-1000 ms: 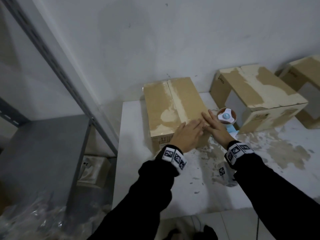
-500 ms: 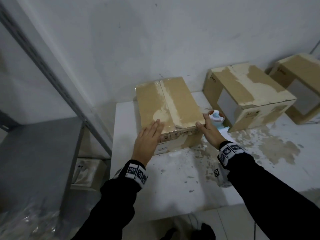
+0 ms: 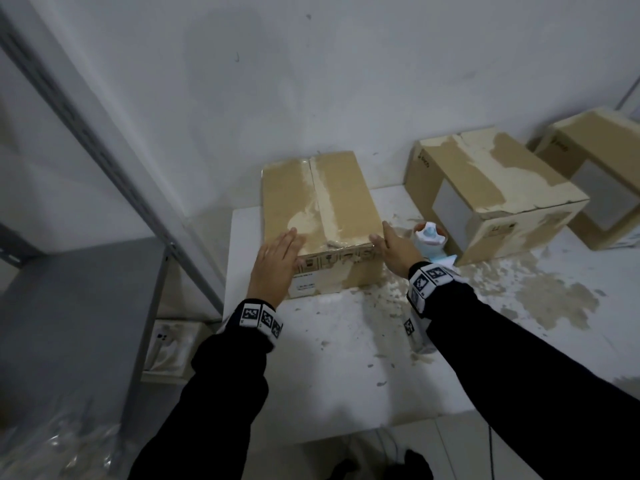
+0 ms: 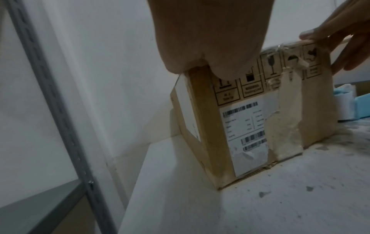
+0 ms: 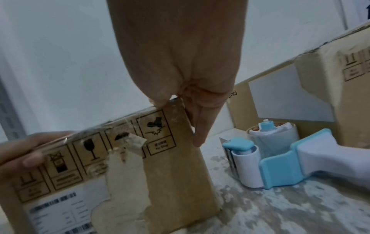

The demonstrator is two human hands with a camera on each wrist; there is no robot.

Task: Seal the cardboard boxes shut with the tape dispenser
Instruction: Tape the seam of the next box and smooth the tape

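Observation:
A taped cardboard box (image 3: 322, 202) stands at the back left of the white table (image 3: 346, 358), its label side (image 4: 242, 131) facing me. My left hand (image 3: 277, 261) lies flat with straight fingers over the box's near left top corner (image 4: 198, 69). My right hand (image 3: 394, 249) rests on the near right corner, thumb on the top edge and straight fingers (image 5: 200, 126) down the right side. The blue and white tape dispenser (image 3: 431, 237) lies on the table just right of the box (image 5: 170, 174), beside my right hand (image 5: 180, 63), held by no one.
Two more cardboard boxes (image 3: 491, 192) (image 3: 595, 174) sit at the back right against the wall. A grey metal rack (image 3: 86, 140) stands to the left of the table. The table top to the right is stained with patches (image 3: 554, 299).
My hands were together at the box's near right edge. The left one has slid to the near left corner, and the right one has settled on the near right corner.

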